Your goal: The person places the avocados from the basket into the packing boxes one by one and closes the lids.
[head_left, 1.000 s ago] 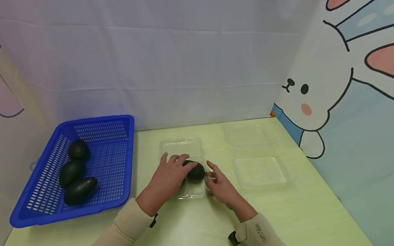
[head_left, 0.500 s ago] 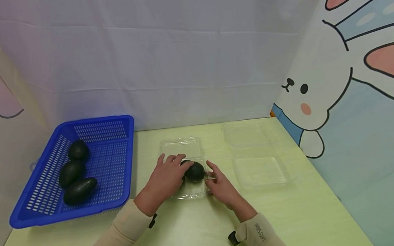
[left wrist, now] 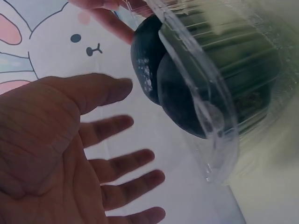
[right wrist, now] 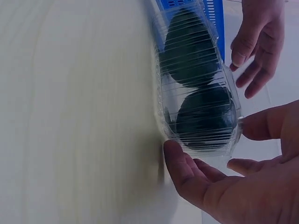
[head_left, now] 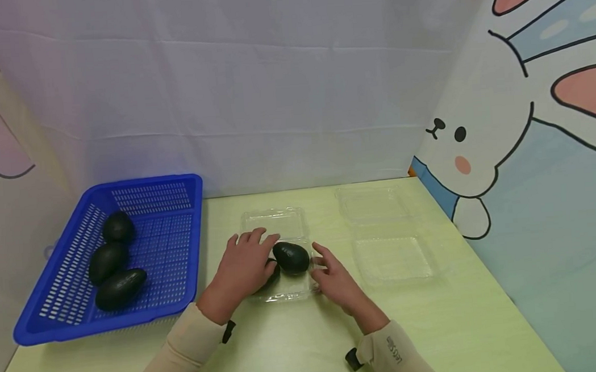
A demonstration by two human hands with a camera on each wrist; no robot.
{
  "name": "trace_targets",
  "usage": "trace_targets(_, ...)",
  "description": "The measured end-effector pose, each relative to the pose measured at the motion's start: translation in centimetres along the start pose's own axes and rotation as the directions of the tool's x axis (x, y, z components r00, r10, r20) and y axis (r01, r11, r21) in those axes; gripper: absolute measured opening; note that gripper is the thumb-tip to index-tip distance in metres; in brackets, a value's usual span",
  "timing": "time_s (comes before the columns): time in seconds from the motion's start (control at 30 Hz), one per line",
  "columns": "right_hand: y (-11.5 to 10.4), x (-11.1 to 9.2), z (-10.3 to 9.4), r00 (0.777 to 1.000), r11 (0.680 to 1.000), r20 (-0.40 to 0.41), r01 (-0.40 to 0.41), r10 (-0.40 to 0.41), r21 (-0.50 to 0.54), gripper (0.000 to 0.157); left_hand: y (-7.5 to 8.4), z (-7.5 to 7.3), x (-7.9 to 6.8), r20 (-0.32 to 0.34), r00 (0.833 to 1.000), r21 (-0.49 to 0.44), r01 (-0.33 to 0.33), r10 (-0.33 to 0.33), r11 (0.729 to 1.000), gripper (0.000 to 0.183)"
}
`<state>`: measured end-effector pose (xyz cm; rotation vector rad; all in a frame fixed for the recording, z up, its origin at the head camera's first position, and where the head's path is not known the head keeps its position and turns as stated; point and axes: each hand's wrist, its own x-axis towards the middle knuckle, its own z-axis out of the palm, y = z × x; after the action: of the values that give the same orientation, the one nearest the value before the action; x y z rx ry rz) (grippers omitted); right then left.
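An open clear plastic clamshell box (head_left: pixel 290 292) stands in the middle of the table, its lid folded back. Two dark green avocados lie in its base. The right avocado (head_left: pixel 291 258) shows fully in the head view. My left hand (head_left: pixel 241 269) partly covers the left avocado (head_left: pixel 271 274). The left wrist view shows that hand's thumb and fingers (left wrist: pixel 117 168) spread, a gap between them and the fruit. My right hand (right wrist: pixel 247 172) holds the right end of the box, one digit at the rim and another low on the wall.
A blue plastic basket (head_left: pixel 178 244) stands at the left with three avocados (head_left: pixel 109 263) along its left side. Right of my hands lies another open clear clamshell box (head_left: pixel 395 260). A white curtain (head_left: pixel 272 96) hangs behind the table's back edge.
My left hand has drawn back leftward off the right avocado, uncovering it and part of the left one. The right hand has stayed at the box.
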<state>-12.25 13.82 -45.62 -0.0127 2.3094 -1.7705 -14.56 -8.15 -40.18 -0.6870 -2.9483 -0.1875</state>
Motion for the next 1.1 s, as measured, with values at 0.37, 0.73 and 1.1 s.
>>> trace_targets(0.37,-1.2,1.6,-0.5,0.998,1.0,-0.069,0.002,-0.003,-0.002,0.059,-0.8,1.6,0.1,0.021,0.967,-0.202,0.254,-0.256,0.946,0.069)
trace_targets(0.73,-1.7,3.7,-0.3,0.99,0.999,-0.137,0.036,-0.039,-0.022,0.062,-1.6,2.5,0.8,0.046,0.911,-0.401,0.393,-0.41,0.827,0.085)
trace_targets(1.1,-1.6,4.9,0.1,0.992,1.0,-0.128,0.0,0.003,0.022,0.07,-2.6,4.0,1.4,0.079,0.879,-0.493,0.444,-0.47,0.748,0.088)
